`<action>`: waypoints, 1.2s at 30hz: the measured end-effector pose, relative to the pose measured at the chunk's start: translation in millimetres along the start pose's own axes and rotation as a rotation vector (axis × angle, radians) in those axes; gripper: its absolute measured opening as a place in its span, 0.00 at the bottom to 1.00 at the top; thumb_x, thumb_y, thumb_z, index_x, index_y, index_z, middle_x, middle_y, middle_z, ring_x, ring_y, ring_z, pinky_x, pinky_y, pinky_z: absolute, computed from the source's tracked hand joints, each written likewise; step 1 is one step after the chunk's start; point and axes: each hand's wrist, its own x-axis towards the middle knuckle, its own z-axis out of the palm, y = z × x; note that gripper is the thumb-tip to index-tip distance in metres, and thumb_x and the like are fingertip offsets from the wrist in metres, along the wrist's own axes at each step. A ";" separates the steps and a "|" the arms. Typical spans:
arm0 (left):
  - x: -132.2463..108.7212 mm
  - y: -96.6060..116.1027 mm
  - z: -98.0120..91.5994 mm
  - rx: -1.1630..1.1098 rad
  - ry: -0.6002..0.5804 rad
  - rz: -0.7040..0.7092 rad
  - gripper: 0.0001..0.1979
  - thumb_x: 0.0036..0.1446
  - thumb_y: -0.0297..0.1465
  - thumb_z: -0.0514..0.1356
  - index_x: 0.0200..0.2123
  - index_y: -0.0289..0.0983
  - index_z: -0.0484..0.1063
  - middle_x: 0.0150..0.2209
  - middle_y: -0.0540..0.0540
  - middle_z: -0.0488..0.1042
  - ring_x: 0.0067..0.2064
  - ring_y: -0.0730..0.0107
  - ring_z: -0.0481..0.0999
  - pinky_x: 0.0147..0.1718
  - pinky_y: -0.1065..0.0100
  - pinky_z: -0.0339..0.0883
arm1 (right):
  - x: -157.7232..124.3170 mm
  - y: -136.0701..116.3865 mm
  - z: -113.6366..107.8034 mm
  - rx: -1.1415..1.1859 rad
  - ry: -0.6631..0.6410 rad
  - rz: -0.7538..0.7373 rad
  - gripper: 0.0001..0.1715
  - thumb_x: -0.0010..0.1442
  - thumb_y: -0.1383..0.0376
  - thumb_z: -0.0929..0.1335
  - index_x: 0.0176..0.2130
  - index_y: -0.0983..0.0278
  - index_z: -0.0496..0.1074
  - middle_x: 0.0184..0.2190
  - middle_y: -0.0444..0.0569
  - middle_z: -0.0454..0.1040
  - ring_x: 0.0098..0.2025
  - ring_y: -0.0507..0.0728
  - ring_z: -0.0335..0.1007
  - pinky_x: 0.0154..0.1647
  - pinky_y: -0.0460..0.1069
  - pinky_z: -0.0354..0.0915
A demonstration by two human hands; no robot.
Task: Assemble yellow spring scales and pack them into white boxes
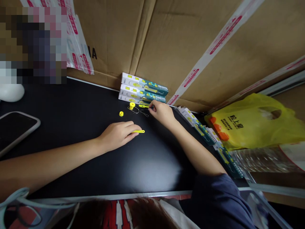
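My left hand [119, 134] is closed on a slim yellow plastic piece [141, 131], whose holed end sticks out past the fingertips. Farther back, my right hand [160, 111] has its fingers pressed together at the right end of another yellow piece [143, 106]; the fingers partly hide what they grip. Left of it stands a yellow flanged part [132, 106], with a bent metal ring [135, 110] beside it. A small yellow cap [121, 113] sits to the left. A thin wire hook [144, 113] lies just left of my right hand.
Printed boxes [143, 90] are stacked against the cardboard at the back of the black table [147, 171]. More boxes [202, 130] line the right edge, beside a yellow bag [247, 124]. At the left are a phone [16, 130] and a white rounded object [11, 92].
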 end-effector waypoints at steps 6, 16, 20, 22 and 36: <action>-0.6 -1.5 1.4 0.003 -0.009 -0.005 0.11 0.69 0.30 0.56 0.47 0.37 0.77 0.42 0.49 0.80 0.40 0.70 0.81 0.41 0.70 0.71 | 5.1 -1.5 5.7 -0.051 -0.003 -0.005 0.13 0.66 0.61 0.66 0.49 0.61 0.74 0.38 0.49 0.81 0.37 0.58 0.75 0.30 0.48 0.54; -0.7 -1.7 2.3 0.015 -0.008 -0.007 0.10 0.68 0.30 0.56 0.46 0.37 0.77 0.41 0.49 0.80 0.40 0.69 0.81 0.41 0.70 0.70 | -8.0 -17.3 -9.5 -0.102 -0.225 -0.125 0.09 0.62 0.67 0.64 0.40 0.62 0.74 0.40 0.50 0.80 0.39 0.57 0.74 0.30 0.48 0.51; -0.3 -0.8 1.6 0.001 -0.013 -0.011 0.10 0.68 0.30 0.56 0.45 0.37 0.78 0.40 0.49 0.80 0.40 0.70 0.81 0.41 0.70 0.70 | -4.1 -13.8 -12.9 -0.103 -0.327 -0.116 0.08 0.58 0.69 0.66 0.39 0.62 0.73 0.37 0.49 0.80 0.36 0.56 0.73 0.28 0.47 0.50; -0.3 -0.5 1.4 -0.006 -0.013 -0.017 0.10 0.68 0.30 0.56 0.45 0.37 0.78 0.41 0.49 0.80 0.40 0.70 0.81 0.41 0.70 0.70 | -4.5 -11.1 -15.7 -0.092 -0.369 -0.136 0.07 0.56 0.68 0.67 0.37 0.62 0.73 0.35 0.48 0.79 0.34 0.55 0.71 0.27 0.47 0.50; -1.0 0.0 0.7 -0.012 -0.051 -0.053 0.12 0.69 0.31 0.54 0.46 0.38 0.77 0.41 0.48 0.80 0.42 0.70 0.80 0.43 0.71 0.69 | -38.3 11.9 -8.5 0.389 -0.249 -0.147 0.04 0.53 0.69 0.67 0.31 0.63 0.65 0.28 0.41 0.69 0.27 0.49 0.61 0.31 0.45 0.57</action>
